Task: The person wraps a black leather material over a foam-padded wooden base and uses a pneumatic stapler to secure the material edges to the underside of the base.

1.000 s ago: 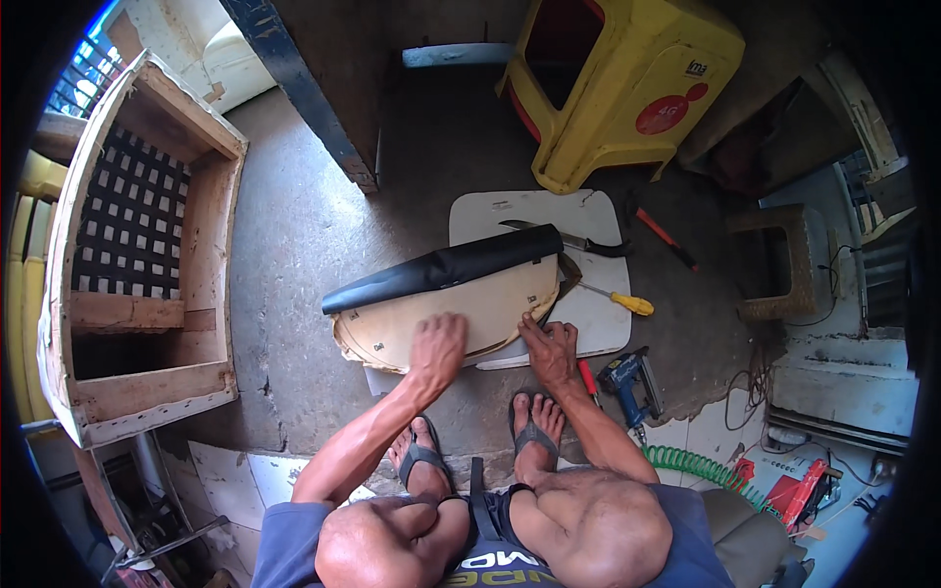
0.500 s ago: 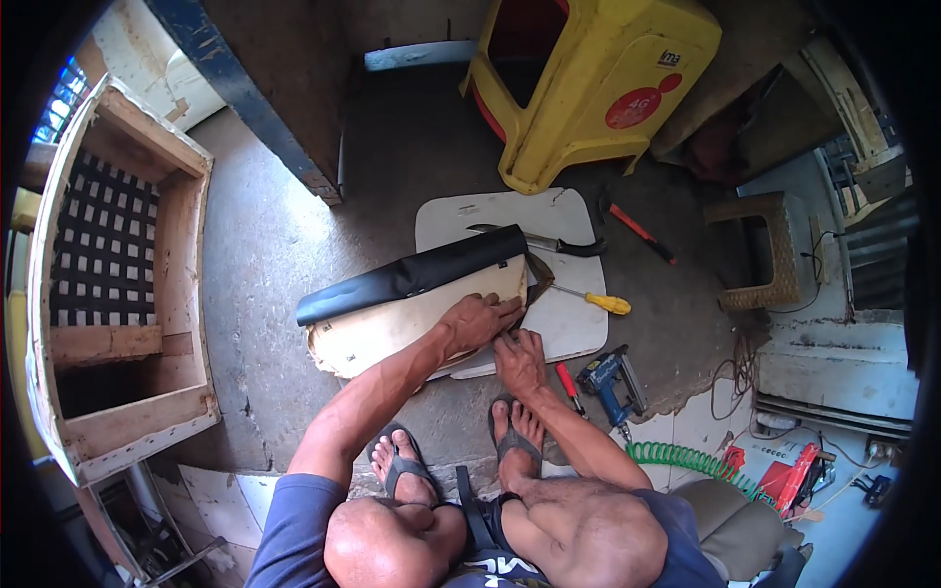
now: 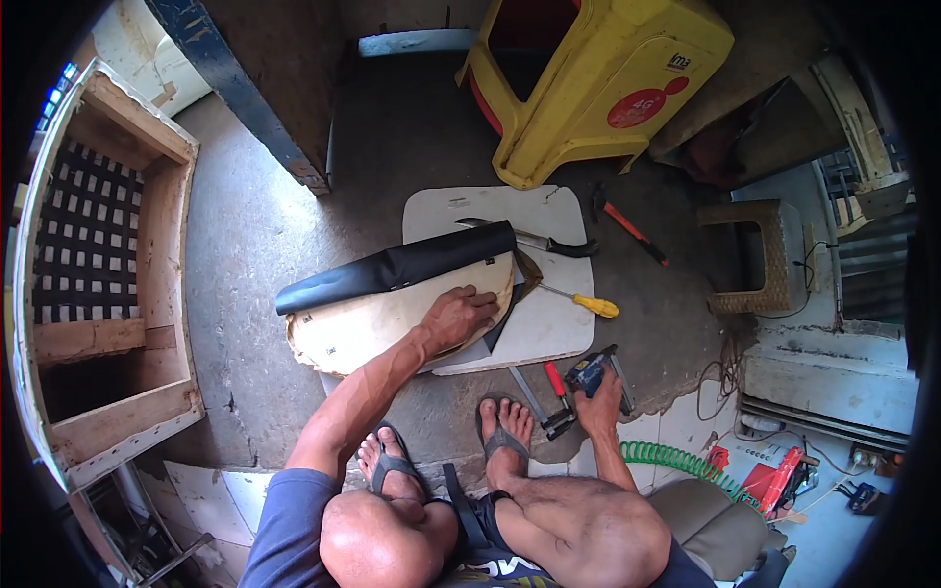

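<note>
A cream, padded-looking panel point(image 3: 382, 328) with a curved near edge lies in front of me, black vinyl-like material point(image 3: 392, 269) folded along its far side. My left hand point(image 3: 459, 318) rests on the panel near its right end, fingers slightly bent and pressing down. More dark material shows along the right edge. My right hand point(image 3: 600, 400) is wrapped round a blue staple gun point(image 3: 586, 374) on the floor at the right; some of its fingers are hidden. Beside it lies a bar clamp with a red handle point(image 3: 556, 378).
Under the panel is a white board point(image 3: 549, 333), with a curved dark-handled knife point(image 3: 564, 247) and a yellow-handled screwdriver point(image 3: 594, 306) on it. A hammer point(image 3: 635, 233) lies beyond. A yellow stool point(image 3: 598, 98), wooden frame point(image 3: 167, 265) and green coiled hose point(image 3: 676, 457) surround the spot.
My right hand has left the panel's edge and moved right onto the staple gun. My left hand stays on the panel. The whole view has shifted slightly.
</note>
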Demonstrator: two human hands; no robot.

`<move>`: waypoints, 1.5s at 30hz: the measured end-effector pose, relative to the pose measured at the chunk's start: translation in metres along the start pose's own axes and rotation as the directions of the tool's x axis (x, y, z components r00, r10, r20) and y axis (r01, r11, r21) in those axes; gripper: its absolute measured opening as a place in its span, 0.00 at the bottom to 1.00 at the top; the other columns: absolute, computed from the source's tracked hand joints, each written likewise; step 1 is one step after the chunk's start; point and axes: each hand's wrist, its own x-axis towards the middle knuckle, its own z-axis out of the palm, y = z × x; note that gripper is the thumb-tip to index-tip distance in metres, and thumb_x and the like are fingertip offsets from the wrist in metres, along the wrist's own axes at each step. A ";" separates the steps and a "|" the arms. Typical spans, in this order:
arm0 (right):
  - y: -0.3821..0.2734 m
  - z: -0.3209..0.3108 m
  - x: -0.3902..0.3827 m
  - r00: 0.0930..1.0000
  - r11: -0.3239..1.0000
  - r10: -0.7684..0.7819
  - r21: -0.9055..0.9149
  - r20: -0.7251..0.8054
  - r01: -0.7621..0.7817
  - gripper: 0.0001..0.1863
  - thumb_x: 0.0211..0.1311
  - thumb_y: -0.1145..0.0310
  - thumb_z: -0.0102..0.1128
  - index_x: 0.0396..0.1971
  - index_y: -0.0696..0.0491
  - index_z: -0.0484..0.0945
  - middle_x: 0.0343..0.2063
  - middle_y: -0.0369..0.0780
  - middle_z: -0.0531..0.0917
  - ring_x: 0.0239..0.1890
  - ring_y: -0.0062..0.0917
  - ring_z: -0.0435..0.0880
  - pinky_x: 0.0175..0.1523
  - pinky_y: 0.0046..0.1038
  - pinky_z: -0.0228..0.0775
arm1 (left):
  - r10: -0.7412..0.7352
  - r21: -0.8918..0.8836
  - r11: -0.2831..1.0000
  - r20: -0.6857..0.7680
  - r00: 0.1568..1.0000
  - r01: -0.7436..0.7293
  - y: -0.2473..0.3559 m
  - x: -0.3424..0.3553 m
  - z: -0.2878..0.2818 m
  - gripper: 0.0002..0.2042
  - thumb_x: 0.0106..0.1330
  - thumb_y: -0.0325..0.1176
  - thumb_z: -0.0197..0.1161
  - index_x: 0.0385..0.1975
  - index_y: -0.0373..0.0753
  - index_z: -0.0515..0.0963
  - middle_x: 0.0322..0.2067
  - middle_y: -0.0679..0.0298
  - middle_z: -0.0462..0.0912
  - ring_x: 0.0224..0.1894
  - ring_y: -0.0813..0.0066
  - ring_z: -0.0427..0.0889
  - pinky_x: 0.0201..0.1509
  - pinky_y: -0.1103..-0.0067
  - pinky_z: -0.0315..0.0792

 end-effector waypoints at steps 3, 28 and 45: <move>0.020 0.003 -0.002 0.976 0.992 0.095 0.067 0.194 -0.110 0.50 0.49 0.75 0.71 0.74 0.53 0.55 0.58 0.60 0.71 0.62 0.59 0.74 0.68 0.47 0.68 | -0.003 -0.027 1.000 -0.087 0.996 0.000 -0.002 0.002 0.001 0.08 0.67 0.37 0.64 0.42 0.45 0.84 0.41 0.71 0.83 0.41 0.68 0.81 0.50 0.74 0.77; -0.126 -0.059 0.087 0.946 0.974 -0.141 0.213 0.293 0.080 0.19 0.53 0.63 0.68 0.44 0.56 0.85 0.37 0.55 0.88 0.44 0.54 0.87 0.49 0.46 0.80 | -0.058 0.030 0.998 -0.064 0.996 0.060 0.007 -0.003 0.007 0.14 0.64 0.33 0.59 0.48 0.44 0.82 0.41 0.66 0.78 0.50 0.67 0.79 0.51 0.72 0.79; -0.150 -0.023 0.112 0.898 0.976 -0.185 0.184 0.399 0.120 0.18 0.51 0.60 0.69 0.35 0.59 0.87 0.31 0.56 0.87 0.40 0.53 0.88 0.48 0.45 0.81 | -0.248 -0.169 0.958 -0.081 0.965 0.232 0.004 0.005 0.008 0.10 0.62 0.30 0.61 0.42 0.40 0.83 0.39 0.59 0.76 0.50 0.60 0.79 0.46 0.68 0.81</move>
